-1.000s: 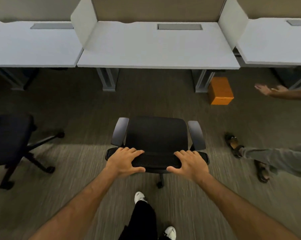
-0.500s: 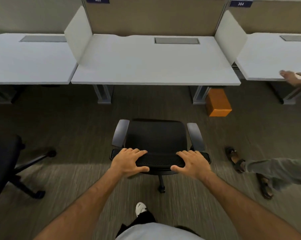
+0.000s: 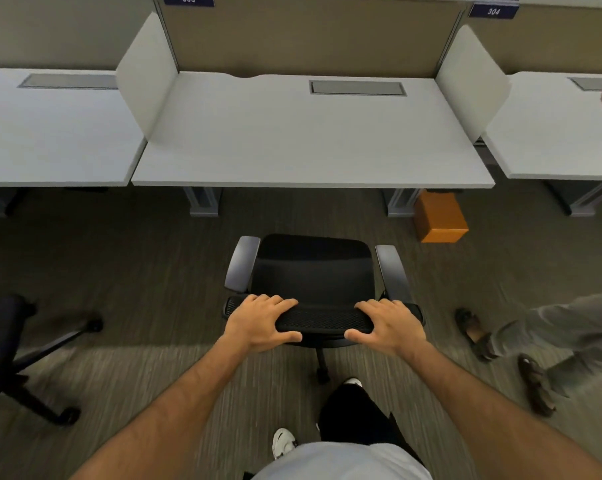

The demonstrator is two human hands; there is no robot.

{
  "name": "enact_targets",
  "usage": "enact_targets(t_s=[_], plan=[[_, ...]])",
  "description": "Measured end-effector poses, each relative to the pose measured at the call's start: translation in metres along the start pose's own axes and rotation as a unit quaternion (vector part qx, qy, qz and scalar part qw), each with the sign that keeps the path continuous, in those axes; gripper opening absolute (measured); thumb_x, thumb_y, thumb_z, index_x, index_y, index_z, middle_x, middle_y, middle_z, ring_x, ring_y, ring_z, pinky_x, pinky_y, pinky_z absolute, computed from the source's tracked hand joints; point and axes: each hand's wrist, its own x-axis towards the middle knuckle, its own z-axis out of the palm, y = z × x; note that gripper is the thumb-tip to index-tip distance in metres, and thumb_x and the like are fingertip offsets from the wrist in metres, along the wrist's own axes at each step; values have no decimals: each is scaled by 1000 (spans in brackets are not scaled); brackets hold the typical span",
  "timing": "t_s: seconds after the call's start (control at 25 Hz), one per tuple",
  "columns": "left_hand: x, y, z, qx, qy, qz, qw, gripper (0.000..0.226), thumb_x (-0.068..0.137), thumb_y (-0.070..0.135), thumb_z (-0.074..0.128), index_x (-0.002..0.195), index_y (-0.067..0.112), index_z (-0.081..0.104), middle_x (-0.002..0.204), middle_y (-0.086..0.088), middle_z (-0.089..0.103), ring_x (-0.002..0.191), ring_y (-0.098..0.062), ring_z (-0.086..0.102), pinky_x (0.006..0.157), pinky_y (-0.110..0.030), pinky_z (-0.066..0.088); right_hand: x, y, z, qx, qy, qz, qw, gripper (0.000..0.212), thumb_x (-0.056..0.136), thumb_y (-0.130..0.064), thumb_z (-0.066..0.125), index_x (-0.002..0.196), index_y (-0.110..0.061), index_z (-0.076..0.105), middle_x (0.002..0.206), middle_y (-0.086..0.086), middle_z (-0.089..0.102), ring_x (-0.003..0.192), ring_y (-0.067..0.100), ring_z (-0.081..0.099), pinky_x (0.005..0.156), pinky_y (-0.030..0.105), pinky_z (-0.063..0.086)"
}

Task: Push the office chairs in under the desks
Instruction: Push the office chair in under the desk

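Observation:
A black office chair (image 3: 315, 271) with grey armrests stands on the carpet, facing the middle white desk (image 3: 310, 140) and a short way in front of its edge. My left hand (image 3: 261, 322) grips the left end of the chair's mesh backrest top. My right hand (image 3: 387, 323) grips the right end of the same backrest. A second black chair (image 3: 5, 344) stands at the far left, away from the left desk (image 3: 50, 133), partly cut off by the frame.
An orange box (image 3: 439, 218) sits on the floor beside the middle desk's right leg. Another person's legs in sandals (image 3: 500, 344) stand at the right, with a hand over the right desk (image 3: 555, 133). White dividers separate the desks.
I have walked forward with the chair in both hands, so the desks are closer. The chair at the left has slid further out of frame. The other person's hand has risen over the right desk.

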Motion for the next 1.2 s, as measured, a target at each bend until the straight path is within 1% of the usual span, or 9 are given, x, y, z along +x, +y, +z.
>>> enact_targets(t_s=[0.12,0.4,0.6,0.8,0.92,1.08,1.16,1.2], plan=[[25,-14,-9,3,6,-3,1000,96,80,97,24,154,37,34,140,10,56,123,-15,54,107,-39,38,30,10,-6,2,-2,-1,1000,95,77,-99,18,136,-32,53,119,-12,64,107,13,58,97,38,42],[88,-31,-33,-3,11,-30,999,94,80,96,26,154,37,35,140,10,56,125,-14,53,110,-40,37,101,47,-27,8,3,-19,1000,97,78,-99,19,137,-31,53,122,-10,64,109,14,58,98,39,42],[127,-41,-46,-9,10,-43,999,94,80,96,25,154,38,34,140,12,56,124,-13,52,110,-40,37,143,69,-40,1,3,-32,999,94,80,-98,19,135,-30,54,121,-7,65,108,17,59,98,40,43],[159,-55,-58,-3,11,-51,999,92,82,95,27,153,37,35,136,13,57,120,-13,53,106,-39,38,179,79,-50,-20,-2,-42,999,95,80,-98,16,133,-29,55,117,-6,65,104,19,60,94,42,43],[174,-65,-66,-4,10,-56,998,91,82,94,28,152,37,37,137,12,57,121,-14,53,107,-39,37,199,83,-57,-24,-4,-40,999,96,80,-97,15,135,-28,55,120,-5,65,108,20,60,95,43,43],[187,-75,-90,-59,-31,-30,997,86,88,85,33,155,32,37,145,7,56,127,-15,53,110,-41,38,217,87,-74,-5,-52,-50,997,89,85,-91,20,140,-28,51,126,-6,62,113,18,57,99,43,41],[193,-82,-105,-110,-53,-38,992,85,89,82,37,156,29,37,150,4,53,135,-16,48,114,-43,37,231,87,-86,39,-77,-44,995,91,85,-90,14,140,-28,52,127,-5,62,113,16,55,99,43,42],[195,-86,-112,-131,-50,-44,989,85,89,80,40,156,28,37,154,3,49,140,-17,45,117,-43,34,241,86,-93,67,-86,-42,993,93,84,-90,12,140,-27,53,128,-3,63,114,16,55,100,42,43]])
